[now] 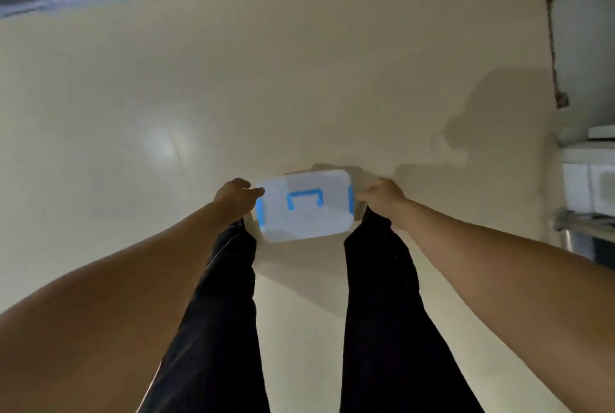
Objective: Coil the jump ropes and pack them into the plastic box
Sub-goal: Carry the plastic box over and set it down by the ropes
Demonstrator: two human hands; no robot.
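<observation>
Now, with the left hand (pixel 237 194) at nine o'clock and the right hand (pixel 382 194) at three each gripping an end of the lidded plastic box (pixel 304 209) between the legs, keep it level while handling; no ropes are visible.

plastic box (pixel 304 213): translucent whitish plastic, smooth lid | handle (pixel 305 198) and side clips (pixel 260 211): opaque blue plastic | floor (pixel 233 96): cream, smooth, glossy, with a soft light reflection | trousers (pixel 376 279): black matt cloth | fixture (pixel 579 224) at right edge: looks like shiny metal, blurred
</observation>
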